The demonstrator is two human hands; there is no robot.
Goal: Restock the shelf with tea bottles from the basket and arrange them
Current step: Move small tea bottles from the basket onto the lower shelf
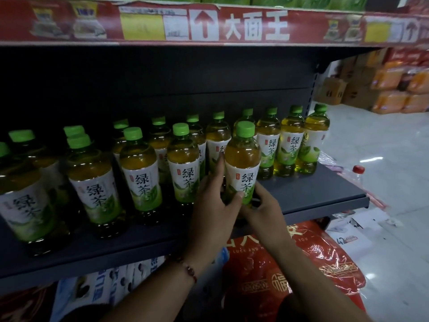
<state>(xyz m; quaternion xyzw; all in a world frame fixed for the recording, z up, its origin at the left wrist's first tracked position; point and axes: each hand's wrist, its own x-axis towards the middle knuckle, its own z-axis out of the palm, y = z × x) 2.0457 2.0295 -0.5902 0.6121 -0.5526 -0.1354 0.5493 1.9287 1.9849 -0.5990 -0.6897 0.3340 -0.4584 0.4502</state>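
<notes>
Several green-capped tea bottles stand in rows on the dark shelf (313,191). One tea bottle (242,159) stands upright at the front of the shelf, right of the middle. My left hand (214,205) wraps its fingers round that bottle's left side, thumb on the label. My right hand (264,210) holds the bottle's lower right side near its base. To the left stand more front-row bottles (183,163), and a back row (291,140) runs to the right end. No basket is in view.
Under the shelf's right end lies a red printed bag (290,275). A red-capped bottle (358,169) pokes up beyond the shelf's right end. Cardboard boxes and orange packs (390,89) are stacked on the floor at the far right. A red price strip (209,24) edges the shelf above.
</notes>
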